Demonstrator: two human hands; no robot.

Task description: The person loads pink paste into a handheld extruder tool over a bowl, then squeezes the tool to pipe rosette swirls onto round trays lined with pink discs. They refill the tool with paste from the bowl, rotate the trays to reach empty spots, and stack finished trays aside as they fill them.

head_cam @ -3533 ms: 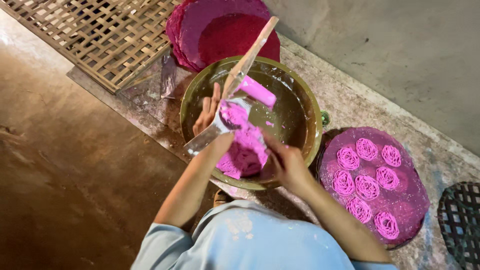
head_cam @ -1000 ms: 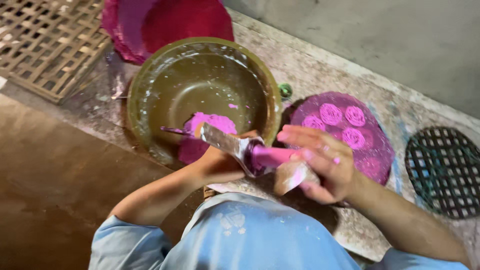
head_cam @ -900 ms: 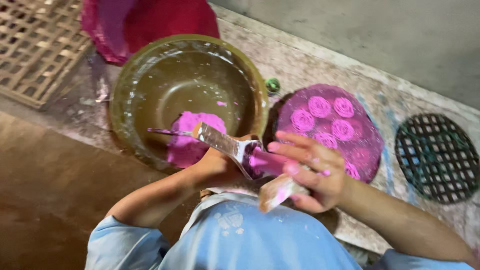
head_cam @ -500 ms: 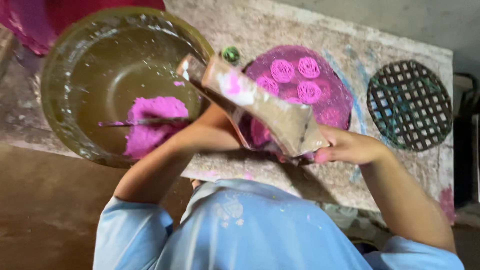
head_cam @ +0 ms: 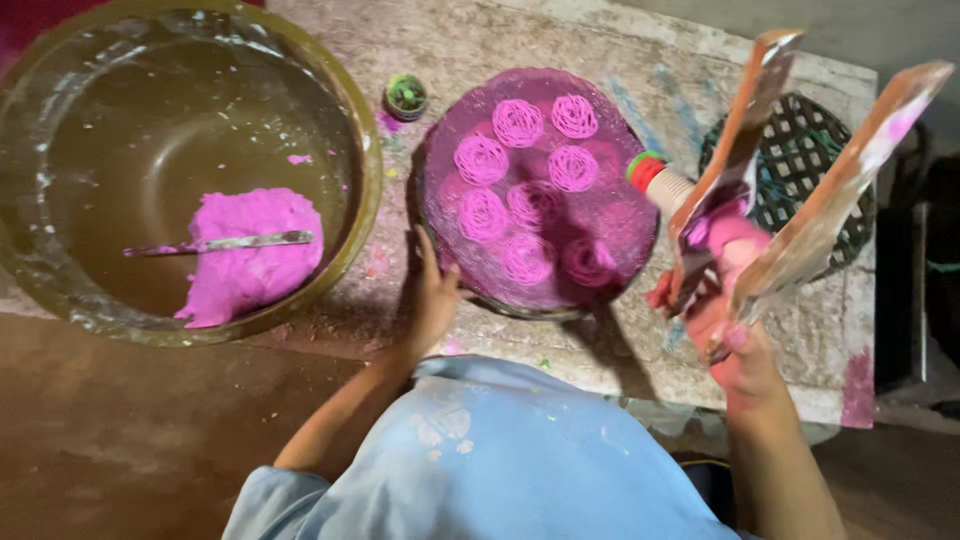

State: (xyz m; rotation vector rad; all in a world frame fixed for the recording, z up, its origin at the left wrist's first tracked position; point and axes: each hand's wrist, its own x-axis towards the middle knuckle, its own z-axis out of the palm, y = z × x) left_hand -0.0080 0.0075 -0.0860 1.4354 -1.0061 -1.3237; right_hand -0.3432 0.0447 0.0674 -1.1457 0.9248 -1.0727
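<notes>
Press [head_cam: 790, 190] now raised beside tray [head_cam: 440, 170]

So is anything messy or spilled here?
Yes. Pink crumbs and smears lie on the stone slab between the big bowl and the round tray, and a pink stain marks the slab's right edge. The right hand is smeared pink too.

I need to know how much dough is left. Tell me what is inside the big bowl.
Inside the big bowl lies a lump of pink dough with a thin metal spatula resting across it. A few pink smears dot the wall. Whatever lies under the dough is covered.
</notes>
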